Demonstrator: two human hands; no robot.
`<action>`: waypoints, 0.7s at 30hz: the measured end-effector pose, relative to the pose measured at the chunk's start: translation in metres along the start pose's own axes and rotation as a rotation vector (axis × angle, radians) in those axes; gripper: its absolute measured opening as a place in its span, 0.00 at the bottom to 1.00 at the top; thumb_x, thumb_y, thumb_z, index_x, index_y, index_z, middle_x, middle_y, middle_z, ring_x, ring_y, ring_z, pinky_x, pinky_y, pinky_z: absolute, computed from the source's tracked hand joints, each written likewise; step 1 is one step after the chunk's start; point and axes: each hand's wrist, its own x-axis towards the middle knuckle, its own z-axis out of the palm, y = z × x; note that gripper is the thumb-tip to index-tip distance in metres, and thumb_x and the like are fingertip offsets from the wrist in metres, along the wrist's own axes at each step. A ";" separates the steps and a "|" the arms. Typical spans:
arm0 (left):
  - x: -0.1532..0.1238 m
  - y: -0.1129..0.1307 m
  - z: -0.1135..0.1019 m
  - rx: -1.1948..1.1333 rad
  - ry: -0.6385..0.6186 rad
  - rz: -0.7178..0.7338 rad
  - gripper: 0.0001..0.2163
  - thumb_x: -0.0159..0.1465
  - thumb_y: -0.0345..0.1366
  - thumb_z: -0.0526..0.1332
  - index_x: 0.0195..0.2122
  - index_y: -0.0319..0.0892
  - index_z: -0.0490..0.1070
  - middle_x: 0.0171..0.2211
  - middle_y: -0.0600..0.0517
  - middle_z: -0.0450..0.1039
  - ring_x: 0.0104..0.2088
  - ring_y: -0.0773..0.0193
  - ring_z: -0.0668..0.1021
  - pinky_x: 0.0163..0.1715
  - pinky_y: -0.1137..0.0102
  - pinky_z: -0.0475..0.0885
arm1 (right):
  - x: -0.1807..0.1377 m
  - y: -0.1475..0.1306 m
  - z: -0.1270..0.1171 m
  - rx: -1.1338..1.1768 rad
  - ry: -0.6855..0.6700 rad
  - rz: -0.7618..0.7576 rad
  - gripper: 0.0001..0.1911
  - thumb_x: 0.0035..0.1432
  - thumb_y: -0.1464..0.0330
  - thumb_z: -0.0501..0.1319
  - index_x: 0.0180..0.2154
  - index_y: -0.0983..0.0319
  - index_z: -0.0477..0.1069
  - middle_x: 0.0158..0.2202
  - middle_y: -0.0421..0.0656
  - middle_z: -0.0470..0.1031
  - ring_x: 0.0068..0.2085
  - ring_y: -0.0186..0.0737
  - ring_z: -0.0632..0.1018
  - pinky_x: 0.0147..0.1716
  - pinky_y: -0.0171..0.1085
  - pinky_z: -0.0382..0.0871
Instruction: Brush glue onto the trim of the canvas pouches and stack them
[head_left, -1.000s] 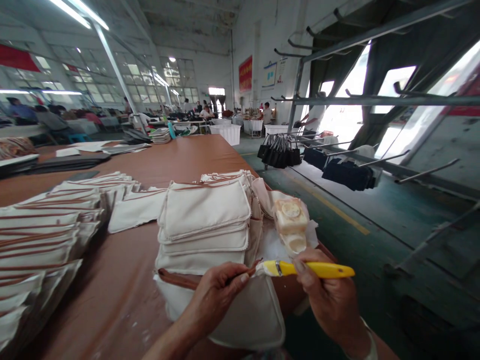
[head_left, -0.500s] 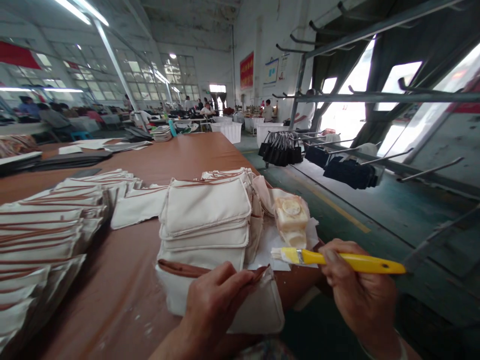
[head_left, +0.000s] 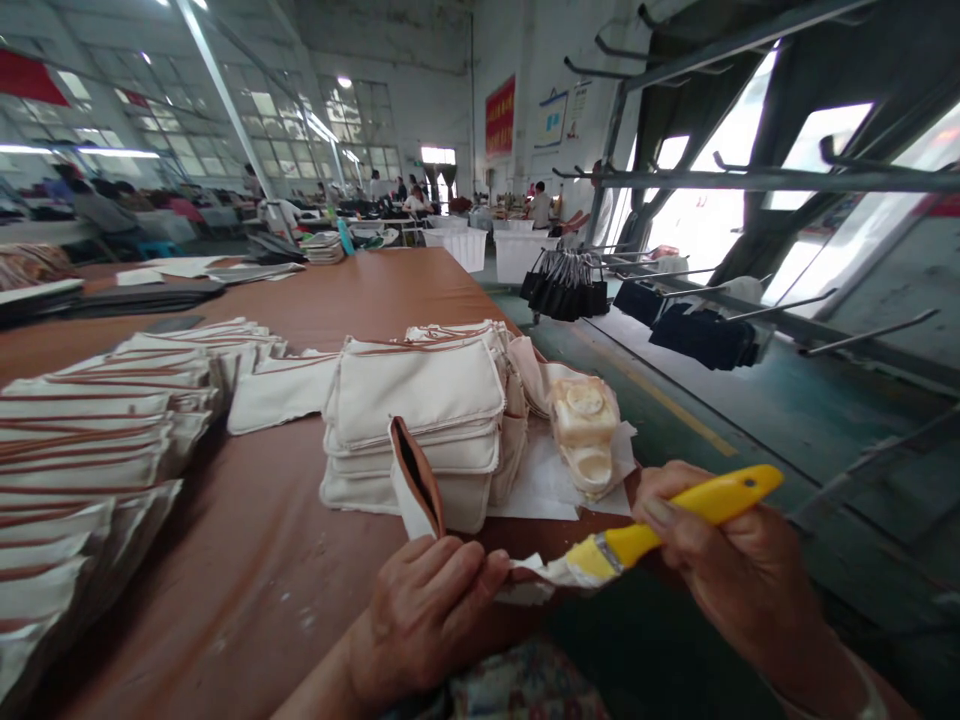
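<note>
My left hand (head_left: 431, 610) is closed on a cream fabric pouch (head_left: 415, 490) with a brown-lined opening, turned on edge at the front of the table. My right hand (head_left: 720, 560) grips a yellow-handled paintbrush (head_left: 637, 540). The brush's bristles, coated in something whitish, touch the pouch's edge just right of my left fingers. Behind them stands a stack of cream pouches (head_left: 420, 390) with stitched edges. To its right, a yellowed, crusted plastic container (head_left: 585, 430) lies on white paper (head_left: 536, 490); its contents are hard to make out.
Long rows of overlapping cream pieces with brown trim (head_left: 97, 450) cover the left of the brown table (head_left: 277, 560). At right, a metal rack (head_left: 720, 180) with prongs holds dark bundles (head_left: 566, 290). White bins (head_left: 525, 255) and people at work are farther back.
The pouch has turned from lying broadside to standing edge-on in my left hand. My right hand has tilted the brush, bringing its bristles down and onto the pouch's edge.
</note>
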 end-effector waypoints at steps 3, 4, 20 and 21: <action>-0.005 0.001 0.003 -0.024 0.003 -0.004 0.09 0.71 0.27 0.56 0.50 0.37 0.71 0.31 0.50 0.76 0.31 0.64 0.78 0.30 0.70 0.72 | 0.002 0.004 0.002 0.041 0.108 0.013 0.14 0.68 0.57 0.62 0.34 0.60 0.72 0.26 0.41 0.65 0.23 0.37 0.66 0.19 0.33 0.60; -0.006 0.001 0.004 -0.030 0.004 -0.003 0.09 0.70 0.26 0.56 0.49 0.37 0.72 0.31 0.50 0.76 0.31 0.64 0.78 0.30 0.70 0.72 | 0.002 0.004 0.004 0.029 0.098 0.013 0.15 0.69 0.56 0.61 0.34 0.60 0.72 0.26 0.41 0.66 0.23 0.36 0.66 0.19 0.33 0.60; -0.003 -0.002 -0.006 -0.085 -0.024 -0.036 0.06 0.71 0.32 0.58 0.47 0.39 0.72 0.32 0.48 0.76 0.31 0.64 0.78 0.32 0.70 0.74 | -0.002 0.010 -0.001 0.330 0.080 0.205 0.14 0.65 0.59 0.66 0.32 0.62 0.72 0.23 0.38 0.62 0.20 0.31 0.62 0.17 0.28 0.56; 0.003 -0.002 -0.011 -0.111 -0.024 -0.044 0.08 0.73 0.37 0.57 0.46 0.39 0.72 0.32 0.48 0.76 0.31 0.63 0.77 0.32 0.70 0.74 | 0.000 0.007 -0.006 0.382 0.164 0.209 0.13 0.64 0.61 0.67 0.31 0.62 0.72 0.23 0.37 0.61 0.20 0.30 0.61 0.16 0.28 0.56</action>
